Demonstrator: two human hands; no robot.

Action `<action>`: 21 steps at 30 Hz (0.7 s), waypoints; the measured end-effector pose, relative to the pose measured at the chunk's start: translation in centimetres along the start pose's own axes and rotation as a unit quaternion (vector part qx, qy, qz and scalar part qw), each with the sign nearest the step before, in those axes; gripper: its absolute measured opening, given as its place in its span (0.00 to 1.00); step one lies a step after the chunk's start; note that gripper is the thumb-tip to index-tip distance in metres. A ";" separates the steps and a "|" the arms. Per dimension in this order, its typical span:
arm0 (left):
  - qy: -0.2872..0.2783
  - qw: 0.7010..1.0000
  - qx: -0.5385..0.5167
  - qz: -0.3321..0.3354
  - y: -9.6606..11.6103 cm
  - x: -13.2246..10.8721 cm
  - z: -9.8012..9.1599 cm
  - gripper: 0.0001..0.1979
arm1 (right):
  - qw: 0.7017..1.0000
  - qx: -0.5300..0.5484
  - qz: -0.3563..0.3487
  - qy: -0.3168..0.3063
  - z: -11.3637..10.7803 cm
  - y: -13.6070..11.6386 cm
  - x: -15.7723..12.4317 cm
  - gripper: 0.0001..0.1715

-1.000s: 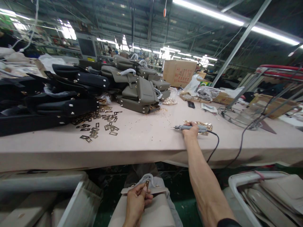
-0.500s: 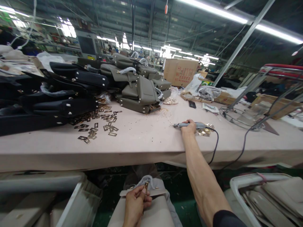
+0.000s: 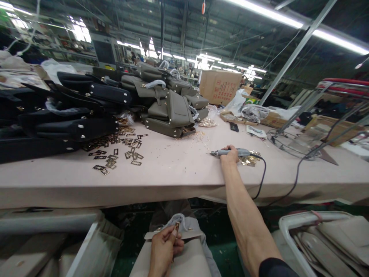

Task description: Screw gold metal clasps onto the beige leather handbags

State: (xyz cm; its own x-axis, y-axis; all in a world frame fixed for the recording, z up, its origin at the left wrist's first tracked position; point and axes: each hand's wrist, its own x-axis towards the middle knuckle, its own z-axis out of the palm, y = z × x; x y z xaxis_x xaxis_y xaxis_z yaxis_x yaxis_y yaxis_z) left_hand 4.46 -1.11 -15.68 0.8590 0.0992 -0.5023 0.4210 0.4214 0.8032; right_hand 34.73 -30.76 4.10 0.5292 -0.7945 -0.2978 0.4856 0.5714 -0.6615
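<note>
At 6 o'clock, nearest the camera, the left hand (image 3: 164, 248) is seen closed, thumb and fingers pinched on a small metal clasp piece (image 3: 177, 226). The piece is held upright against the top flap of a beige bag (image 3: 187, 257) that sits below the table edge. At 4 o'clock a white bin (image 3: 300, 216) filled with beige bag panels is seen. The right arm is stretched toward 12 o'clock onto the pink table (image 3: 173, 175), where the right hand (image 3: 230, 155) is clamped over an electric screwdriver (image 3: 221, 152). The tool is laid flat on the tabletop, long axis run from 3 to 9 o'clock, bit tip pointed to 9 o'clock. The tip end is shown sticking out at 9 o'clock of the hand and the grey rear end at 3 o'clock, with the middle covered by the fingers. A black cord (image 3: 261, 179) is led from the rear end over the table edge toward 5 o'clock. Gold hardware (image 3: 250, 160) is piled just beside the tool at 3 o'clock of the hand; contact cannot be told. Flat rectangular buckles (image 3: 115, 156) are scattered at 9 o'clock of the hand, well apart from it. Farther back, black bags (image 3: 75, 115) are stacked at 10 o'clock and olive bags (image 3: 170, 109) at 11 o'clock. A cardboard box (image 3: 220, 87) is stood at 12 o'clock.
</note>
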 end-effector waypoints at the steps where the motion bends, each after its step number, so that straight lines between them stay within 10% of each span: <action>1: 0.001 1.000 -0.002 0.002 -0.1 0.1 0.0 0.17 | 1.000 0.000 -0.002 -0.001 0.0 0.0 0.0 0.14; 21: 0.005 1.000 -0.010 0.001 0.0 0.0 -0.2 0.15 | 1.000 -0.005 -0.020 0.019 -0.2 -0.2 -0.4 0.15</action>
State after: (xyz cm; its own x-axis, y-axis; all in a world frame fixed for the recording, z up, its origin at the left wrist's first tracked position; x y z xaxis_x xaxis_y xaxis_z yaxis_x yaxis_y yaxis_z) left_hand 4.37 -0.94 -15.74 0.8568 0.1089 -0.5040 0.4135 0.4388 0.7978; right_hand 34.25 -30.60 4.26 0.4827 -0.8242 -0.2961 0.4994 0.5368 -0.6800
